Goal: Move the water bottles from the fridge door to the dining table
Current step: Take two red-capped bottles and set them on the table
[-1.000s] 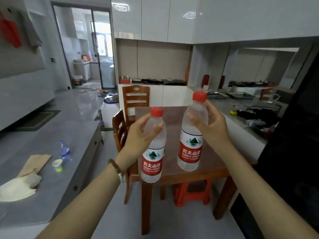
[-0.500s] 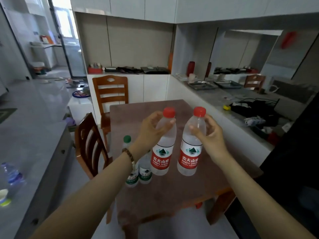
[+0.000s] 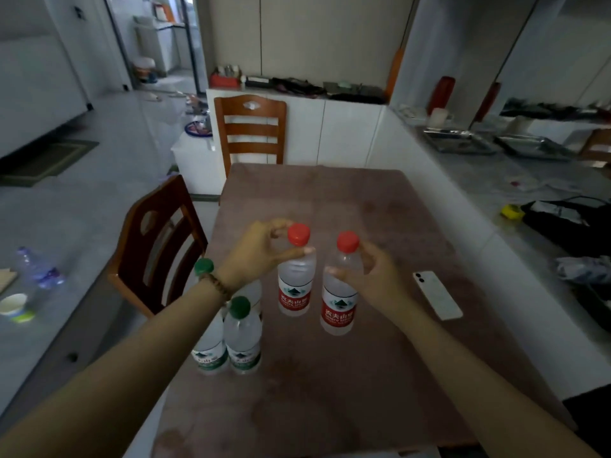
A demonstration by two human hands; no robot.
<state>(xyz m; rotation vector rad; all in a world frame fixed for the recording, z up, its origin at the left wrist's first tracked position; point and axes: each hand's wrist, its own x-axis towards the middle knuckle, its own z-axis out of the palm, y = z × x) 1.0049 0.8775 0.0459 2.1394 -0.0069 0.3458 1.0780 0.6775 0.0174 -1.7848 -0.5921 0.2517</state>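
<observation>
Two red-capped water bottles are held upright, side by side with a narrow gap between them, over the middle of the brown dining surface (image 3: 330, 385) at the centre of the frame. The left hand (image 3: 259, 256) is wrapped around the shoulder of the left red-capped bottle (image 3: 295, 289), just under its cap; its grip is clamped on that bottle, with the thumb laid across the front and the fingers curled behind. The right hand (image 3: 375, 276) is closed likewise around the upper part of the right red-capped bottle (image 3: 340, 305), so that grip is clamped too. Whether the bottle bases are touching the surface cannot be told.

A beaded bracelet (image 3: 216, 285) is worn on the left wrist. Lower left of the held pair, near the surface's edge, the nearer green-capped bottle (image 3: 243, 338) and the farther green-capped bottle (image 3: 210, 348) are stood upright, touching each other; the farther one is partly hidden by the left forearm.

A white phone (image 3: 436, 295) is laid flat on the surface to the right of the right hand. One wooden chair (image 3: 158, 239) is set at the surface's left side and another chair (image 3: 251, 130) at its far end. At the left edge of the frame, a small bottle (image 3: 39, 271) and a paper cup (image 3: 15, 307) are seen on a grey ledge (image 3: 66, 226).
</observation>
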